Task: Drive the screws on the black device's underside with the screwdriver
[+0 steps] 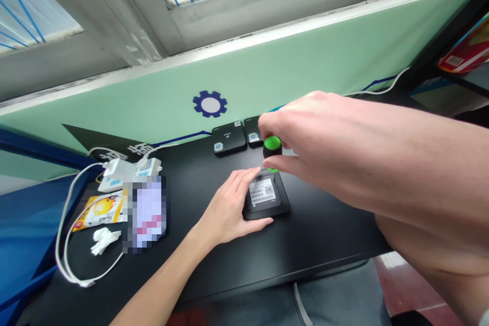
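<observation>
A small black box [267, 197] with a white barcode label lies face up on the black desk [305, 244]. My left hand [229, 209] grips its left edge, thumb along the front and fingers over the top. My right hand [301, 137] hovers above the box's far end, fingers pinched on a screwdriver [272, 146] with a black handle and green cap, held upright. The tool's tip is hidden behind the hand and box.
Two more black boxes [228, 137] sit at the back against the green wall panel. At the left lie a white power strip [128, 170] with its cable, a yellow packet [100, 210], a white earbud-like item [104, 239] and a blurred-out object.
</observation>
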A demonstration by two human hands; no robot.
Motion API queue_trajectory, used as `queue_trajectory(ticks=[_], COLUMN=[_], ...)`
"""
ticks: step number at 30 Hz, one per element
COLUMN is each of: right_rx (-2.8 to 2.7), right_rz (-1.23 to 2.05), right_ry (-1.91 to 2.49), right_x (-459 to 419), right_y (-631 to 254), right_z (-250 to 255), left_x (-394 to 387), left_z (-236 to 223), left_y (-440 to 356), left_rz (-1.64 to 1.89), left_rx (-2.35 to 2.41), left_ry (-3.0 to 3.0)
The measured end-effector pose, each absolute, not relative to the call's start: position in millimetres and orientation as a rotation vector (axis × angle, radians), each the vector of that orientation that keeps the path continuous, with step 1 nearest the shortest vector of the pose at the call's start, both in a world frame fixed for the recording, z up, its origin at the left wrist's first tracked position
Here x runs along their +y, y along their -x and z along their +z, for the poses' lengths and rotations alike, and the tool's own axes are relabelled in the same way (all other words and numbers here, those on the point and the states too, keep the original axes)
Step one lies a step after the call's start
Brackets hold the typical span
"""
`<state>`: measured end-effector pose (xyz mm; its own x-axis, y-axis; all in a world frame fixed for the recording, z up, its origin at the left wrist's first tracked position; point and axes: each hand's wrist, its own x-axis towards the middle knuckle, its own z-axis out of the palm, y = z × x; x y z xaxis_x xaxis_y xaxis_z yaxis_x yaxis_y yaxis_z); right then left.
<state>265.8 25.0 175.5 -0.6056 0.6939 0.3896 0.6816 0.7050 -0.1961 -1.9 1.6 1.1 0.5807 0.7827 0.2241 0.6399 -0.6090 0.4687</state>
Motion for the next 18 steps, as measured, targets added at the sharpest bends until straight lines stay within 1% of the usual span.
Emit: queue_trajectory(ticks=[13,18], right_rx=[-2.484,-2.487], right_rz=[0.09,0.038], right_ry=[1.004,1.013], right_x=[20.9,21.6], right_y=[-269.6,-269.5], right_z=[172.6,169.9], left_x=[1.4,1.4], left_z=[3.0,2.1], left_y=[1.3,1.7], left_rz=[0.607,0.601], left_rx=[1.151,1.15], left_ry=[-2.474,-2.475])
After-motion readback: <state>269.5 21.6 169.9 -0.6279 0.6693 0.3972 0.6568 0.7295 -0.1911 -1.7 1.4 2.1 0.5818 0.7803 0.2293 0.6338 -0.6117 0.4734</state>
